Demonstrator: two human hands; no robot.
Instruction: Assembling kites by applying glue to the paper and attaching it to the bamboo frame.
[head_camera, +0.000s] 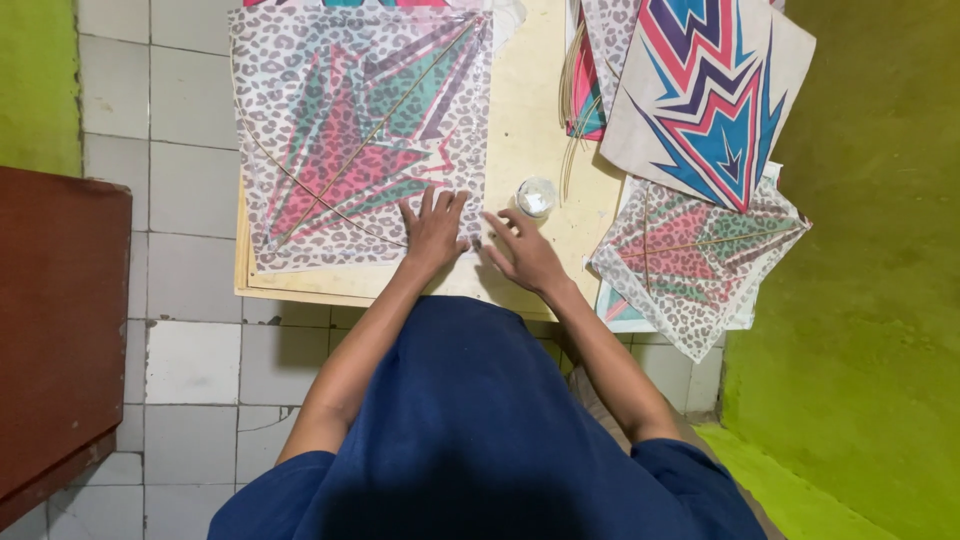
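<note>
Here leopard-print kite (360, 135), pink-teal chevron, bamboo spars; left hand (435, 235), right hand (525, 255) flat on edge, grip open, holding nothing

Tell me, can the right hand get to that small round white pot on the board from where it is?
Probably yes. The right hand rests on the board just below the small round pot, with only bare board between them. The left hand presses the kite's corner, out of the way.

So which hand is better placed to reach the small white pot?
Probably the right hand: it lies just below the small white pot, while the left hand presses flat on the leopard-print kite.
</note>
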